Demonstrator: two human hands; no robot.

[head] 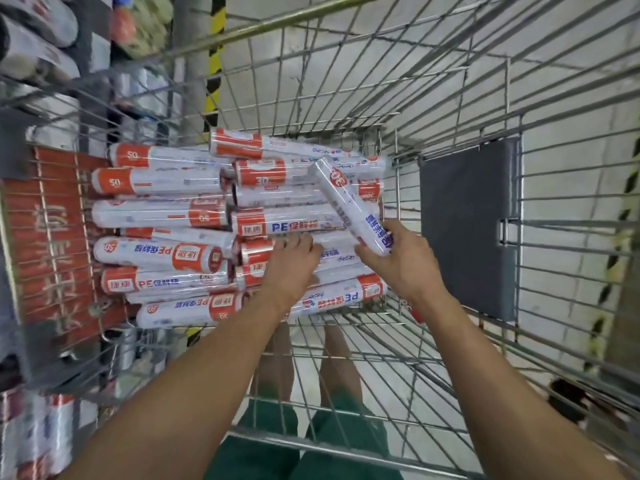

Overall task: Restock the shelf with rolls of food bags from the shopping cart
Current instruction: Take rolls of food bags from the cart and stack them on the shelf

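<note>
Several white and orange rolls of food bags (pixel 162 213) lie stacked in the wire shopping cart (pixel 450 98), filling its left half. My right hand (pixel 398 261) is shut on the near end of one roll (pixel 346 202), which is tilted up off the pile with its far end pointing away and left. My left hand (pixel 294 268) reaches palm down onto the pile, its fingers curling over a roll (pixel 332 252) in the middle of the stack. Whether those fingers grip that roll is unclear.
The shelf (pixel 38 46) stands on the left, with wrapped rolls on it, blurred. An orange panel (pixel 52 244) hangs on the cart's left side. A grey flap (pixel 464 230) sits on the right wall. My legs and green shorts (pixel 311 438) show below.
</note>
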